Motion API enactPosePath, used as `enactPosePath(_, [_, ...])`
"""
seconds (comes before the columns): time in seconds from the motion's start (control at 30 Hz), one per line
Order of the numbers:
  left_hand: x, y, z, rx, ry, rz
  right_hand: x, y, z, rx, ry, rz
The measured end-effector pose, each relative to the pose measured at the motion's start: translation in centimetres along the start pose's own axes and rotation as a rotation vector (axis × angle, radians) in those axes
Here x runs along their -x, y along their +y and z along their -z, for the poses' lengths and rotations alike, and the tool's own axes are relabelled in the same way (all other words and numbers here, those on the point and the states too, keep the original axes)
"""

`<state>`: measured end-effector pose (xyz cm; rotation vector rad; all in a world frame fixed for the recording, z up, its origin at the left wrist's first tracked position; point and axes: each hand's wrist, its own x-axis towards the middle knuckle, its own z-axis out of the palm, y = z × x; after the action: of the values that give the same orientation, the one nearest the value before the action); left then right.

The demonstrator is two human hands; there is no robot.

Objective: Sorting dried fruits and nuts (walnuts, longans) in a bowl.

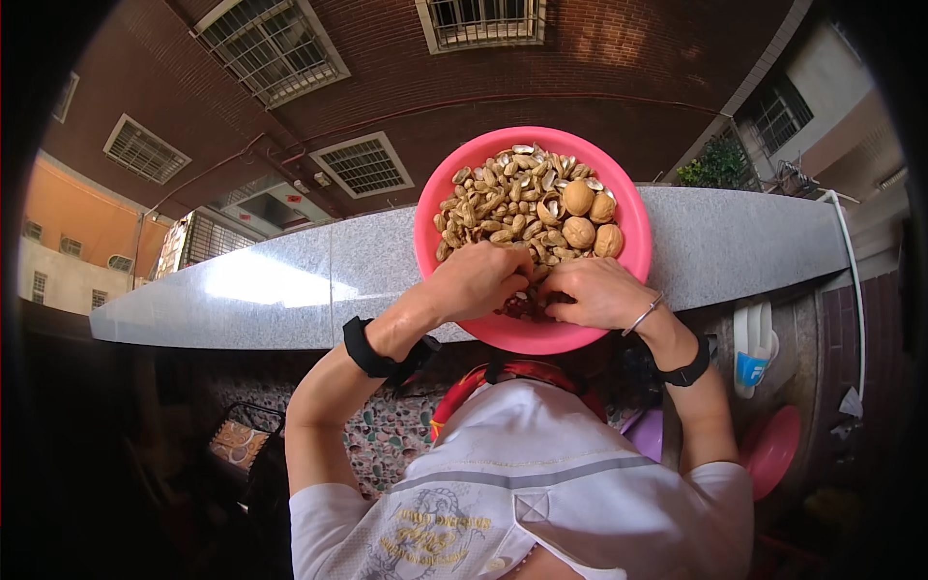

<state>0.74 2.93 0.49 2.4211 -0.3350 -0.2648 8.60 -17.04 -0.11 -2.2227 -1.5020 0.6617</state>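
A pink plastic basin (636, 217) holds many unshelled peanuts (500, 206) and some split peanut shells. Several whole walnuts (578, 197) rest on the peanuts at the right, beside a broken walnut shell (549, 210). Dark red peanut kernels (520, 306) show at the near side of the basin. My left hand (478, 279) reaches in over the near rim with its fingers curled down. Facing it closely, my right hand (598, 290) has its fingers bent among the peanuts and kernels. The fingertips are partly hidden, so anything pinched in either hand is not visible.
The basin stands on a grey granite ledge (739, 232). Beyond rises a brick wall (493, 80) with barred windows. Below on the right are slippers (754, 341) and a pink plastic basin (774, 453); a patterned seat (239, 442) is at lower left.
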Motion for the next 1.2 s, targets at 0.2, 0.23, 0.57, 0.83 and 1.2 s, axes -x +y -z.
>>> enactPosePath(0.2, [0.4,-0.7,-0.1,0.102,0.164,-0.059,-0.1,0.5,-0.2,0.045,-0.042,0.023])
enactPosePath(0.23, [0.4,-0.7,-0.3,0.119,0.203,-0.075,-0.1,0.4,-0.1,0.046,-0.045,0.024])
enactPosePath(0.57, [0.5,-0.2,-0.5,0.244,0.222,-0.007,0.3,0.0,0.0,-0.147,0.321,-0.087])
enactPosePath(0.83, [0.4,-0.7,-1.0,0.163,0.184,0.013,0.0,-0.4,-0.5,0.032,0.282,-0.023])
enactPosePath(1.2, [0.5,0.2,0.0,0.504,0.198,0.003,-1.0,0.3,-0.4,-0.159,0.377,0.091])
